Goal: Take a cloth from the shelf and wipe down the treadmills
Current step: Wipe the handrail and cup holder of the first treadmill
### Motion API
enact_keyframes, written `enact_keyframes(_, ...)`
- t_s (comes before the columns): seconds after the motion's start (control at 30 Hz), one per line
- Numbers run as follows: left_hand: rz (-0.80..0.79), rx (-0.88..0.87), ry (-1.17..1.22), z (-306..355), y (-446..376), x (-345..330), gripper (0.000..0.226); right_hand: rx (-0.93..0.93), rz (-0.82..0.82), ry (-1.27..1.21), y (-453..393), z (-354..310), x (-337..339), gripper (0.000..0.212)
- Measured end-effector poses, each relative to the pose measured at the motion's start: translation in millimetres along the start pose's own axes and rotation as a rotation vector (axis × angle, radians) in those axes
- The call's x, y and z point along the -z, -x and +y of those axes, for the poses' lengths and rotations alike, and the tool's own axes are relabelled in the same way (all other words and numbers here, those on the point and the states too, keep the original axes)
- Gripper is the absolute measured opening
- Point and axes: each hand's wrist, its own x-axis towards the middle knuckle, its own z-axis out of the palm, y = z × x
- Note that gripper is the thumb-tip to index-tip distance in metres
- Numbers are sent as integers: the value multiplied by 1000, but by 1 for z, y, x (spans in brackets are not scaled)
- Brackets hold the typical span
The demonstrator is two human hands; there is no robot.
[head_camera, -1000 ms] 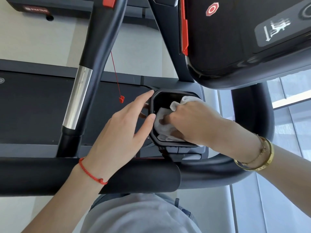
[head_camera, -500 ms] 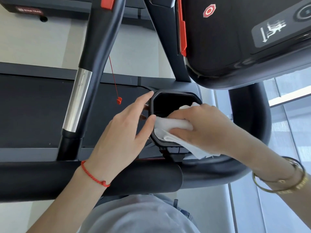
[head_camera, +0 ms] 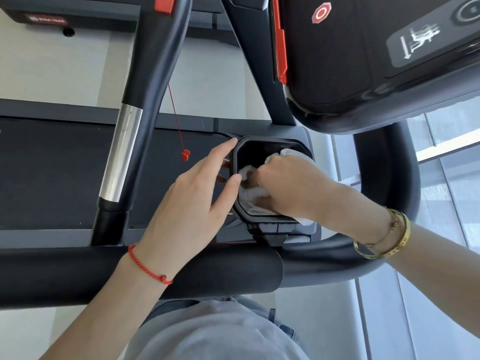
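Right hand (head_camera: 291, 188) has the crumpled white cloth (head_camera: 250, 189) bunched in its fingers, looks like inside the black angular plastic cup holder (head_camera: 235, 157), whose rim the flat-fingered left hand (head_camera: 189, 201) is steadying just beside it.

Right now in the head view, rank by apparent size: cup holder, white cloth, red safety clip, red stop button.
1. cup holder
2. white cloth, partly hidden by the right hand
3. red stop button
4. red safety clip
Button sits nearer the camera, so 3 and 4 are unsure.
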Motion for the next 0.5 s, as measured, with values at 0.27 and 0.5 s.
enact_keyframes(0.27, 7, -2, -13, -1, -1, 0, 52, -130, 109, -43, 18, -6, -1, 14)
enact_keyframes(0.5, 27, -8, -51, 0, -1, -1, 53, -438, 658, -542, 73, -32, -7, 29)
